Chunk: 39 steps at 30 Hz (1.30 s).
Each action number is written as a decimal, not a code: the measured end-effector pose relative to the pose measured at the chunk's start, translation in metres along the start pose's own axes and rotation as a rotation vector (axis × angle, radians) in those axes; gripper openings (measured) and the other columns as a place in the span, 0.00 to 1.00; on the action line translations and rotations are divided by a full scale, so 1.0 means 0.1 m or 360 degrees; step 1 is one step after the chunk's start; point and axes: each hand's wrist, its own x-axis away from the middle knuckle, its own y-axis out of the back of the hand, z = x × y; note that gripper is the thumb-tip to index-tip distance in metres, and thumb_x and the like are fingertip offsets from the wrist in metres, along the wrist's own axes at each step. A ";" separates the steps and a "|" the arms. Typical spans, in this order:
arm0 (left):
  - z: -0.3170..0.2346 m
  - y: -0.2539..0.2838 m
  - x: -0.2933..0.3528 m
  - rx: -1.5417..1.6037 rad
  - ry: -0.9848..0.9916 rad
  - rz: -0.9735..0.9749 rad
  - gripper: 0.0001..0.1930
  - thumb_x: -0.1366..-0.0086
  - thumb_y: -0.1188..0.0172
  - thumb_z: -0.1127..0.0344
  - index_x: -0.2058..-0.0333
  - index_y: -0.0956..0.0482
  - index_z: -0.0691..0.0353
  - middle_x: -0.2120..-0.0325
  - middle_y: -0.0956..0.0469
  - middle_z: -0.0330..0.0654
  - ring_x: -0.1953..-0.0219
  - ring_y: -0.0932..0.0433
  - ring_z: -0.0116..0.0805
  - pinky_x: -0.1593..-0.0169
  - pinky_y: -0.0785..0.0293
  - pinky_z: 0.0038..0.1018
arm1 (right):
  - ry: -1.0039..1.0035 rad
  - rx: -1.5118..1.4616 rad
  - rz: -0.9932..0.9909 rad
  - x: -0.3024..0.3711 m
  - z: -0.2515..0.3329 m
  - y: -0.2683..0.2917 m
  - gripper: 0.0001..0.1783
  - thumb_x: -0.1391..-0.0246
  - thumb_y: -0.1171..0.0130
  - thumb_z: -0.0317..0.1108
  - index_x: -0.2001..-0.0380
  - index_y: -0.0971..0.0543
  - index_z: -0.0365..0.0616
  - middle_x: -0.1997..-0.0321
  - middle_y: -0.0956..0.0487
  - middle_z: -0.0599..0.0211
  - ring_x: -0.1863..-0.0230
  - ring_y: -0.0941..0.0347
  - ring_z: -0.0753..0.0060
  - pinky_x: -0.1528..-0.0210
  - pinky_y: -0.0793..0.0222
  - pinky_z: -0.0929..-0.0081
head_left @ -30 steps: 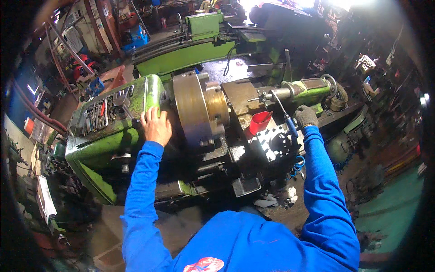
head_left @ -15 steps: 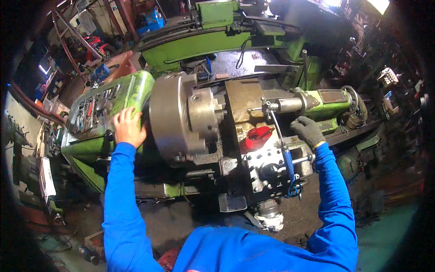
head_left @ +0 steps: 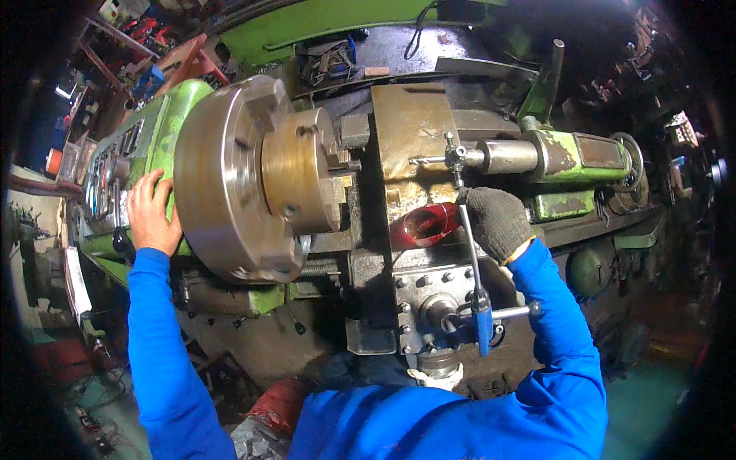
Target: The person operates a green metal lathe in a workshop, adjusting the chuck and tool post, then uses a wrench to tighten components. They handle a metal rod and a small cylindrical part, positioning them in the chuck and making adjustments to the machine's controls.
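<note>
My bare left hand (head_left: 153,215) lies with fingers apart on the green headstock (head_left: 180,115) of a lathe, beside a black-knobbed lever (head_left: 120,230). Right of it stands the big steel chuck (head_left: 222,176), with a smaller brass-coloured chuck (head_left: 295,170) in front. My right hand (head_left: 497,222), in a dark grey glove, has its fingers curled at the upper part of a slim metal rod (head_left: 471,257) with a blue handle (head_left: 482,322). The rod's top meets a clamp by the drill bit (head_left: 429,161) in the tailstock (head_left: 567,157). The glove hides part of the rod.
A red container (head_left: 425,225) sits on the carriage, left of my glove. Below it is the bolted tool post (head_left: 441,307) with a ball-ended lever (head_left: 514,313). Tools lie on the headstock top. Another green machine (head_left: 307,31) stands behind.
My gloved right hand has moved left to the rod. The view has shifted closer over the lathe. My left hand stays on the headstock.
</note>
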 end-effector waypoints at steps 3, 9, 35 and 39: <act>0.03 -0.02 0.03 -0.0013 0.0010 -0.0006 0.21 0.38 0.35 0.60 0.47 0.21 0.57 0.36 0.27 0.45 0.31 0.33 0.51 0.27 0.41 0.49 | 0.0190 0.0067 0.0007 -0.06 -0.03 0.00 0.12 0.50 0.30 0.36 0.61 0.15 0.48 0.63 0.17 0.52 0.57 0.17 0.44 0.55 0.22 0.47; 0.09 -0.04 0.07 -0.0072 0.0010 0.0010 0.24 0.40 0.33 0.63 0.45 0.21 0.58 0.36 0.27 0.43 0.30 0.33 0.50 0.26 0.41 0.48 | 0.0329 0.0105 -0.0042 -0.21 -0.04 -0.04 0.11 0.47 0.33 0.35 0.59 0.15 0.49 0.63 0.17 0.54 0.58 0.18 0.45 0.56 0.22 0.49; 0.00 0.04 0.06 0.0012 0.0059 -0.0039 0.19 0.39 0.33 0.68 0.48 0.19 0.55 0.38 0.26 0.45 0.32 0.31 0.51 0.28 0.39 0.49 | 0.0027 -0.0632 -0.0162 -0.05 -0.04 -0.08 0.16 0.44 0.33 0.35 0.53 0.13 0.44 0.55 0.13 0.48 0.52 0.15 0.44 0.48 0.19 0.56; -0.02 0.08 0.05 0.0060 0.0066 -0.0054 0.19 0.39 0.32 0.69 0.48 0.18 0.54 0.39 0.26 0.45 0.32 0.31 0.51 0.27 0.40 0.50 | -0.0260 -0.0947 -0.0284 0.11 -0.09 -0.03 0.16 0.42 0.33 0.31 0.51 0.15 0.37 0.53 0.13 0.50 0.51 0.14 0.53 0.45 0.21 0.65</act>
